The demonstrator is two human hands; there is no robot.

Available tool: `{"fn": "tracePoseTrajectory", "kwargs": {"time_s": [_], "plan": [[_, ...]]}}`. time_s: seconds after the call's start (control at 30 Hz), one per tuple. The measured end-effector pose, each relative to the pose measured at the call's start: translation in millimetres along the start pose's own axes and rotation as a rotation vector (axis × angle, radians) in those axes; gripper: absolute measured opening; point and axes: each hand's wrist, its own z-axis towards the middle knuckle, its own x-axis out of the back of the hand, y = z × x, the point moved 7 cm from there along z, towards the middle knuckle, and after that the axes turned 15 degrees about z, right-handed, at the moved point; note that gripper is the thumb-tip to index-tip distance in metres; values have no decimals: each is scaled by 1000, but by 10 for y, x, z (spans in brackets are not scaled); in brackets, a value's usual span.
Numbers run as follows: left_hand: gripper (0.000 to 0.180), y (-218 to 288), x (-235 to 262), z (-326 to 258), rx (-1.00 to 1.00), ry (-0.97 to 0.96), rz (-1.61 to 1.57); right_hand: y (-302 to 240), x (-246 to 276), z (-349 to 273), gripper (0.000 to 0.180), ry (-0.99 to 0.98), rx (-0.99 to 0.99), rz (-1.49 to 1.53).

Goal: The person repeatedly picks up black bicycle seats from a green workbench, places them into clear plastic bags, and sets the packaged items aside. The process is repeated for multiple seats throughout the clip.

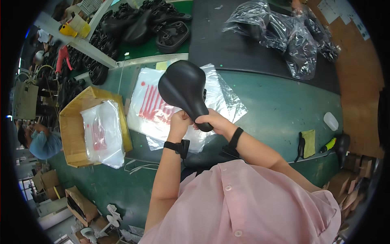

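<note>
A black bicycle saddle [183, 83] is held up over the bench, its wide end away from me and its nose toward me. My right hand [217, 121] grips the nose, thumb on top and fingers underneath. Against the left side of the nose, my left hand [180, 120] is closed; its fingertips go partly out of sight under the saddle, so what they pinch is hidden. Beneath both hands lies a pile of clear plastic bags [152, 99] with red print.
A yellow-lined carton [73, 134] at left holds more printed bags [101, 130]. Bare black saddles [134, 28] are heaped at far left, and plastic-wrapped saddles [280, 32] lie on a black mat [211, 36] at far right. A yellow-green cloth [309, 142] and a white oval piece [331, 121] rest at right.
</note>
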Motion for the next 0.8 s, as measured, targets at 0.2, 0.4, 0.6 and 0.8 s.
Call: {"fn": "tracePoseTrajectory", "kwargs": {"time_s": [0.2, 0.4, 0.6, 0.8], "plan": [[10, -321, 1032, -270, 17, 185, -686, 22, 206, 200, 33, 142, 40, -42], [14, -87, 1452, -594, -63, 228, -825, -483, 104, -233, 44, 316, 242, -592], [19, 2, 1238, -413, -69, 406, -277, -709, -495, -550, 48, 76, 448, -1038], [29, -275, 1451, -360, -36, 479, -543, -57, -380, -236, 40, -75, -103, -793]]}}
